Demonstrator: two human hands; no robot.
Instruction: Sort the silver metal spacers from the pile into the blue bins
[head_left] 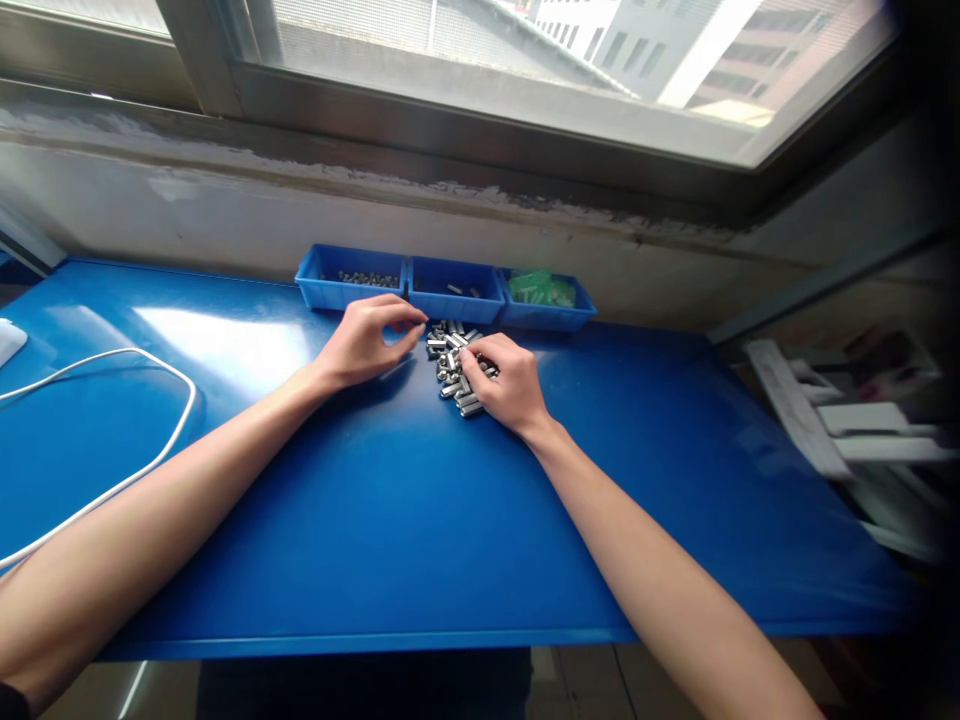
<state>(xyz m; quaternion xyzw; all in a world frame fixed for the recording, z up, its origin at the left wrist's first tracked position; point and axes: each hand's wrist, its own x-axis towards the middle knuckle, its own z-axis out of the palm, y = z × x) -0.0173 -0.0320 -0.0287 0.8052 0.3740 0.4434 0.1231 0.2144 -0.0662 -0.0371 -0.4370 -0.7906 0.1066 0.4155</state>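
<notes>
A heap of short silvery metal pieces, hex standoffs by their look, lies loose on the blue tabletop. Over the heap's right side, my right hand has its thumb and fingers drawn together among the pieces. What sits between those fingertips is hidden. Just left of the heap, my left hand hovers with curved fingers, a gap showing between thumb and forefinger, and no piece visible in it.
Behind the heap, three joined blue bins stand in a row: the left bin holds many small metal parts, the middle bin a few, the right bin a green bag. A white cable curves across the left side.
</notes>
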